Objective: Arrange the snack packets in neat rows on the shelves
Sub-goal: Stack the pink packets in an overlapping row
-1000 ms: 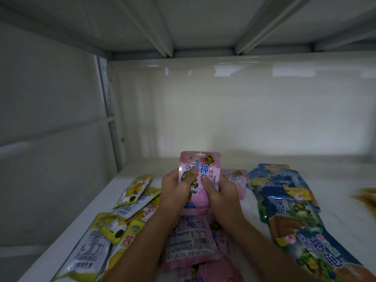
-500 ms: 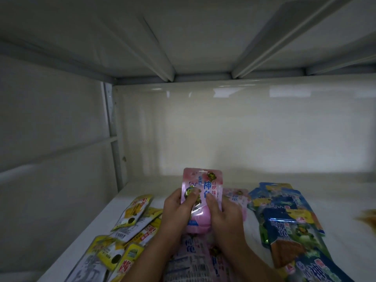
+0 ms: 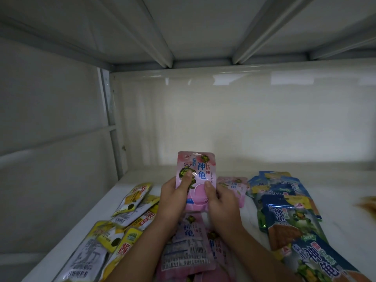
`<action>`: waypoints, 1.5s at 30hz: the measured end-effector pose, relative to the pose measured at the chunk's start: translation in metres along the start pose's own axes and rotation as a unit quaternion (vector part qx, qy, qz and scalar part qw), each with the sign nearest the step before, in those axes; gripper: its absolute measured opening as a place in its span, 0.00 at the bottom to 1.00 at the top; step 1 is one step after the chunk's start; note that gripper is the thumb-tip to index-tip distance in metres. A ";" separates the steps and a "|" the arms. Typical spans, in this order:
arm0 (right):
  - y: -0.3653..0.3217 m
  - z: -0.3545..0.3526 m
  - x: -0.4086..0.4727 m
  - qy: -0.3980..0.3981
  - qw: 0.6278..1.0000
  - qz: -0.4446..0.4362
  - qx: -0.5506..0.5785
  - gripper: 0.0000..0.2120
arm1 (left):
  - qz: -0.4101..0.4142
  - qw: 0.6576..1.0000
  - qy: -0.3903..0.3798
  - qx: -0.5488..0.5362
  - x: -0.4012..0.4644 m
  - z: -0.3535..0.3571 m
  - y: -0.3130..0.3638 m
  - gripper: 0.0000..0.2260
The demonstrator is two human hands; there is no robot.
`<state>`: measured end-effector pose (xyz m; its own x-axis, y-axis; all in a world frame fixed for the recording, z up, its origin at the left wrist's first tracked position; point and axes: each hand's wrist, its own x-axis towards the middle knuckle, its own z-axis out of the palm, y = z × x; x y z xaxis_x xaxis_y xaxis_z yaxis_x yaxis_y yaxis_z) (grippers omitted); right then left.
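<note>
White metal shelving surrounds you in the head view: a pale shelf point(image 3: 142, 180) below, a glossy back panel point(image 3: 244, 123) behind, and ribbed underside of the next shelf overhead.

You hold the pink packet point(image 3: 196, 176) upright above the shelf, at the middle, its printed face toward you. It looks light and thin, a glossy film pouch that will likely bend and slide under your fingers, so I judge the lower side edges the best place to take it, which is where you have it. Your left hand point(image 3: 173, 200) grips the left edge, thumb pressed on the front over the green picture. Your right hand point(image 3: 221, 202) grips the right lower edge, thumb laid on the front. Both are curled round the pouch, neither spread.

More pink packets point(image 3: 189, 247) lie flat under your forearms, one with its barcode side up, and another pink one point(image 3: 234, 186) rests just behind your right hand. Yellow packets point(image 3: 134, 200) lie in a loose heap to the left. Blue packets point(image 3: 284, 202) overlap in a rough line to the right.
</note>
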<state>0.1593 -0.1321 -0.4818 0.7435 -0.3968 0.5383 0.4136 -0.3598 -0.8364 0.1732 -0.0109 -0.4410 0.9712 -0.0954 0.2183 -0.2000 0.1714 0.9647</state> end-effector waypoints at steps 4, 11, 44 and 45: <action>0.008 0.002 0.001 0.017 1.000 -0.013 -0.014 0.22 | -0.034 0.999 -0.032 -0.008 0.000 0.000 0.003 0.12; -0.006 -0.003 0.000 0.009 0.995 0.046 0.087 0.24 | -0.007 0.999 -0.020 0.038 0.001 -0.004 0.002 0.11; -0.019 -0.003 -0.005 -0.032 0.996 0.032 0.078 0.20 | 0.034 0.998 -0.036 0.042 0.008 -0.004 -0.011 0.21; -0.021 -0.004 -0.006 -0.035 0.994 0.035 0.096 0.21 | 0.016 0.999 -0.034 0.034 0.007 -0.005 -0.009 0.22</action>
<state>0.1439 -0.1250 -0.4670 0.8061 -0.3527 0.4752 0.4475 -0.1620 -0.8795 0.1827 -0.0083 -0.4487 0.9533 -0.1587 0.2569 -0.2417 0.1090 0.9642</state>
